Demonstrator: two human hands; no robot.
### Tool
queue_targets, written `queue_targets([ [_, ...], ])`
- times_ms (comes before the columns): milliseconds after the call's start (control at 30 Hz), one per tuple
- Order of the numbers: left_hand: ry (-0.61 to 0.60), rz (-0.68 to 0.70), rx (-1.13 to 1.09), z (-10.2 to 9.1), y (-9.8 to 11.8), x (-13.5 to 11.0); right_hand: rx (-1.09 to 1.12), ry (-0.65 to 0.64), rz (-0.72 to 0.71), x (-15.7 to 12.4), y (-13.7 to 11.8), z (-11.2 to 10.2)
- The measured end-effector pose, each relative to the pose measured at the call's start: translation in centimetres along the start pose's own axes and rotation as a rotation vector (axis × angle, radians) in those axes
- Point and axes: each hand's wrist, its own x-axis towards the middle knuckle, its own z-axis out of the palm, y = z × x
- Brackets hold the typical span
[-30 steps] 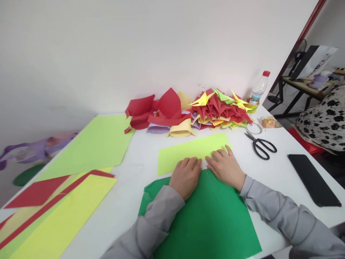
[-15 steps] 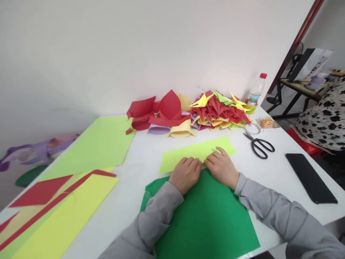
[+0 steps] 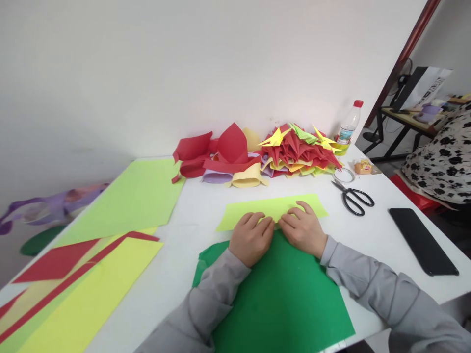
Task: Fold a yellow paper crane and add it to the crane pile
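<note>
A light green paper strip (image 3: 270, 207) lies on the white table (image 3: 191, 215), its near edge over a dark green sheet (image 3: 279, 299). My left hand (image 3: 251, 238) rests on the strip's near edge with its fingers curled and pressing down. Right beside it, my right hand (image 3: 303, 228) presses the same edge, fingers bent and close together. Both hands meet at the middle of the strip's near edge. Grey sleeves cover both forearms.
Black scissors (image 3: 353, 198), a tape ring (image 3: 345, 174) and a black phone (image 3: 423, 240) lie to the right. A heap of folded coloured paper (image 3: 294, 149) and a water bottle (image 3: 349, 125) stand at the back. Large sheets (image 3: 136, 196) lie left. Another person's patterned clothing (image 3: 441, 162) shows far right.
The light green strip has been folded narrower and shifted slightly right. Both hands have stayed together at its near edge, moving a little forward.
</note>
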Motion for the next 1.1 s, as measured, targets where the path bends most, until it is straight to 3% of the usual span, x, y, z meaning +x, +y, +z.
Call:
queue_targets([
  [200, 0.046, -0.013, 0.022, -0.6, -0.8, -0.3, -0.016, 0.026, 0.02, -0.3, 0.6, -0.3],
  [800, 0.123, -0.188, 0.296, -2.6, -6.9, -3.9, -0.11, 0.109, 0.197, -1.7, 4.5, -0.8],
  [900, 0.186, -0.193, 0.284, -2.8, -6.0, -3.2, -0.069, 0.099, 0.14, -1.4, 4.0, -0.8],
  [967, 0.191, -0.116, 0.194, -2.5, -4.2, -2.2, -0.029, 0.095, 0.062, -1.0, 3.1, -0.8],
  [1100, 0.084, -0.023, 0.021, -1.5, -0.5, -0.5, 0.015, 0.142, -0.081, -0.3, 1.0, -0.8],
])
